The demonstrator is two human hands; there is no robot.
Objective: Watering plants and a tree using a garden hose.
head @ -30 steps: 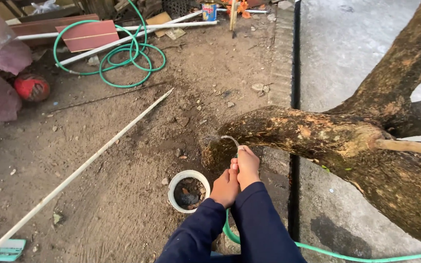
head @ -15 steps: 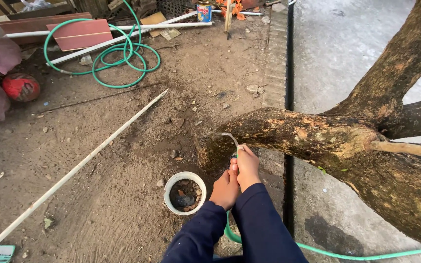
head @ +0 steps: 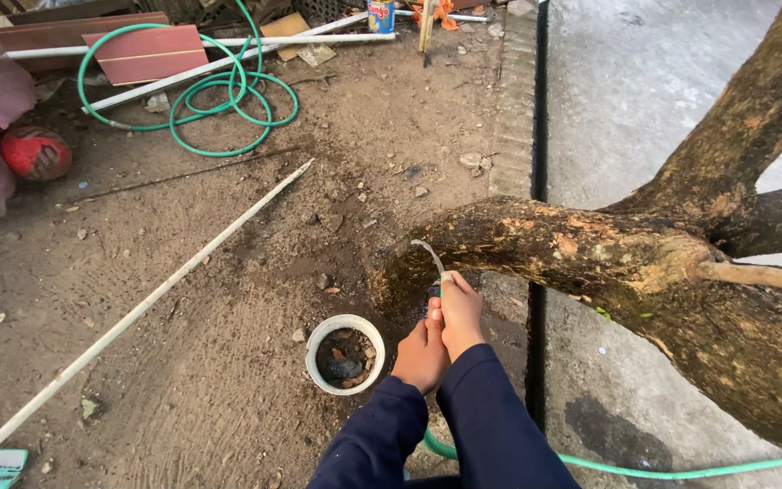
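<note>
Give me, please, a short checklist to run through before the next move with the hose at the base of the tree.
1. Both hands on the hose end: ok; left hand and right hand are together on it.
2. Water flowing: ok; a thin stream arcs toward the tree trunk.
3. Hose free of kinks: ok on the visible stretch; the part under the sleeves is hidden.
4. White pot out of the stream: ok; it stands left of the hands.
5. Firmness of grip: cannot tell.
</note>
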